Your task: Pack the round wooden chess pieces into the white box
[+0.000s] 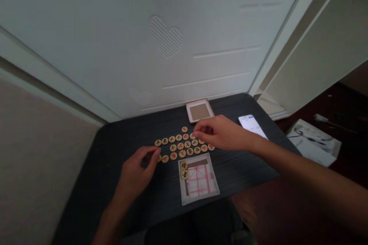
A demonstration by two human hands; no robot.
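Observation:
Round wooden xiangqi pieces (187, 144) with black or red characters lie in rows on the dark table. My right hand (220, 132) reaches over the right part of the rows, thumb and index finger pinched at a red-marked piece (193, 136) that they partly cover. At the left end of the rows is my left hand (139, 166), its thumb and index tips brought close together beside a half-hidden piece (159, 159). Whatever lies between those tips is hidden. Nearer me, a shallow white box (198, 199) holds a folded sheet with red lines and two black-marked pieces (184, 170).
A box lid (188, 113) lies at the back by the white panel (115, 46) with embossed hearts. On the table's right side rests a lit phone (252, 125). A white box with cables (313, 143) sits on the floor at right.

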